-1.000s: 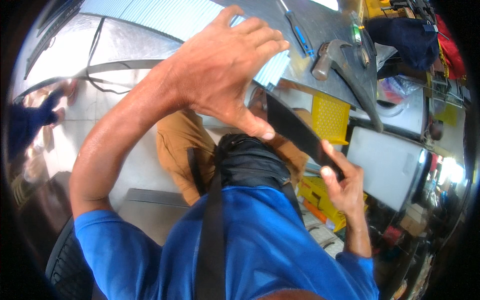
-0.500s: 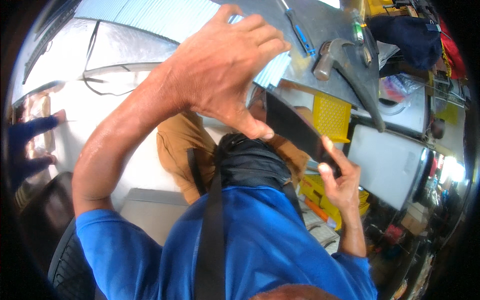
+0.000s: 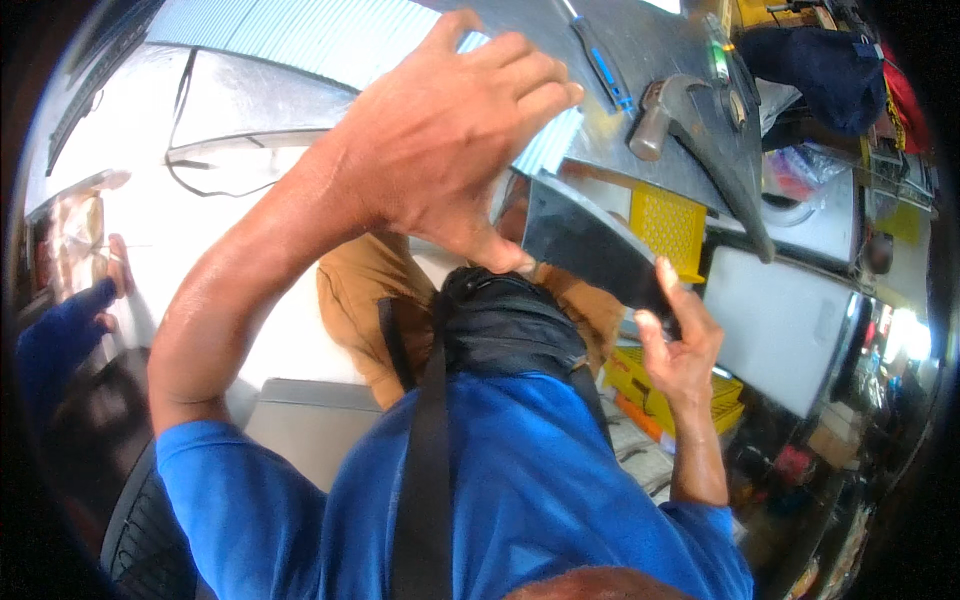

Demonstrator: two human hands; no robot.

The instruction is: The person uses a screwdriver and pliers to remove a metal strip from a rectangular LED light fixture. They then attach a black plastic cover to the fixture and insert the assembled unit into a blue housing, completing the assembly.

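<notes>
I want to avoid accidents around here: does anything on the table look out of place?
The hammer does: it lies slanted on the table, and the end of its handle pokes out past the edge, where it might get knocked. No spill stands out.

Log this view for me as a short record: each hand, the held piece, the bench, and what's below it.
Left hand: left hand spread, thumb and fingers apart, over the light-blue ribbed sheet; contact unclear
Right hand: right hand gripping one end of the dark flat piece between thumb and fingers
Held piece: slanted, far end near the left thumb; touching or not, cannot tell
Bench: metal table with hammer, handle end past the edge, and blue-and-black-handled tool
Below: yellow perforated basket
</notes>
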